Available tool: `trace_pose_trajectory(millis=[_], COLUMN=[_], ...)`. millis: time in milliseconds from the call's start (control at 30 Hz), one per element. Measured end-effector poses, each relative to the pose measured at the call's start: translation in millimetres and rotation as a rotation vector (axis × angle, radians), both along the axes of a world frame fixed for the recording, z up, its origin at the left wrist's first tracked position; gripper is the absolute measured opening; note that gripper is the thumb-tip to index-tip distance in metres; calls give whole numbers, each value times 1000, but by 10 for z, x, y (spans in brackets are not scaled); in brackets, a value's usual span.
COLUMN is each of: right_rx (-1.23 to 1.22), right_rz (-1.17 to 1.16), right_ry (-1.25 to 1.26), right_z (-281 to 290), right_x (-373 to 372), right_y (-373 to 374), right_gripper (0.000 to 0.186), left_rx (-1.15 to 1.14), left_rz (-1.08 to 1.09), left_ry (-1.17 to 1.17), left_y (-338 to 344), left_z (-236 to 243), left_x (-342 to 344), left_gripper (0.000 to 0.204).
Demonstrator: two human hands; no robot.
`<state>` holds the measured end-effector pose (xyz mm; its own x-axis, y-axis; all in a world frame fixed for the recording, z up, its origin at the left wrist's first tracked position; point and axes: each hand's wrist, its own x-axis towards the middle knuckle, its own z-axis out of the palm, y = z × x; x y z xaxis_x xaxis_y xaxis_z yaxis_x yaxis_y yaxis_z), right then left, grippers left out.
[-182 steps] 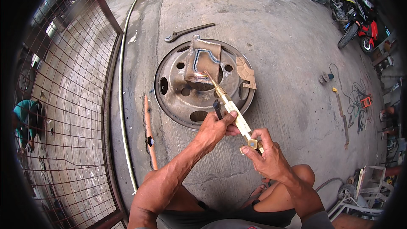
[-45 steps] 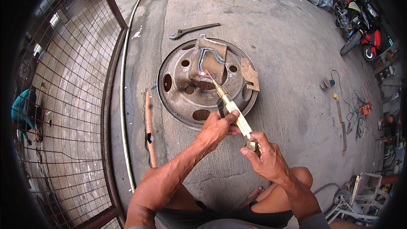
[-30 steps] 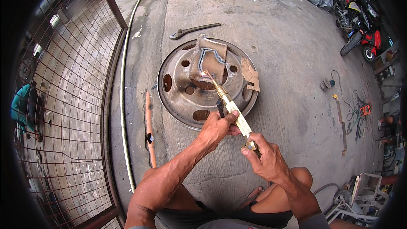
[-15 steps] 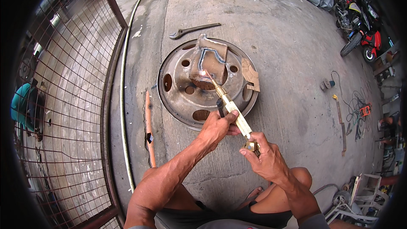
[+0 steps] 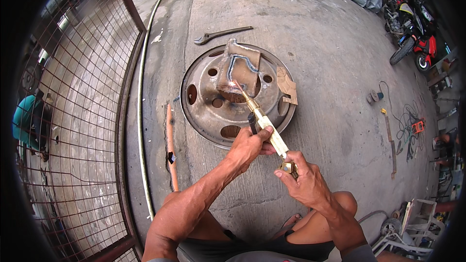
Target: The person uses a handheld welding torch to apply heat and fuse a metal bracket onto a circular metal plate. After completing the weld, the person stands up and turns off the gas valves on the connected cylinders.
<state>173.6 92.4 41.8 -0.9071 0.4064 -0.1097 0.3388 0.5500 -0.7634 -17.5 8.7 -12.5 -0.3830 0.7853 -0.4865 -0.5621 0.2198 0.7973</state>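
Note:
My left hand (image 5: 251,144) is closed around the front of the brass handle of a gas torch (image 5: 272,133), near the rim of a steel truck wheel (image 5: 204,119). Behind it my right hand (image 5: 307,178) grips the torch's rear end by the brass valve. The torch nozzle points up and left, its tip glowing against the lower edge of a rusty metal plate (image 5: 245,73). That plate lies on the wheel and bears a dark, bluish jagged line. A torn brown piece of cardboard (image 5: 287,85) rests on the wheel's right rim.
An adjustable wrench (image 5: 223,34) lies beyond the wheel. On the left are an orange pipe (image 5: 171,140), a pale hose (image 5: 141,116) and a wire-mesh gate (image 5: 87,92), with a crouching person behind it. Cables (image 5: 407,121), a motorcycle (image 5: 412,34) and a white frame (image 5: 412,225) stand right.
Both hands and the torch stay almost still. The bright glow at the nozzle tip looks slightly smaller.

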Motion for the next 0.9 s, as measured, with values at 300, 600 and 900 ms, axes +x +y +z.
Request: trace_pose_trajectory(millis=[300, 600, 900], right_rx=[11, 16, 6], right_rz=[22, 41, 31], right_ry=[4, 6, 5], right_z=[-20, 34, 72], right_x=[-7, -15, -8], right_y=[17, 20, 14], right_gripper=[39, 36, 35], left_rx=[-4, -8, -7], left_rz=[2, -20, -10], left_ry=[8, -12, -6], left_y=[-2, 4, 3], left_z=[11, -15, 16], left_x=[1, -13, 6], left_gripper=[40, 36, 39])
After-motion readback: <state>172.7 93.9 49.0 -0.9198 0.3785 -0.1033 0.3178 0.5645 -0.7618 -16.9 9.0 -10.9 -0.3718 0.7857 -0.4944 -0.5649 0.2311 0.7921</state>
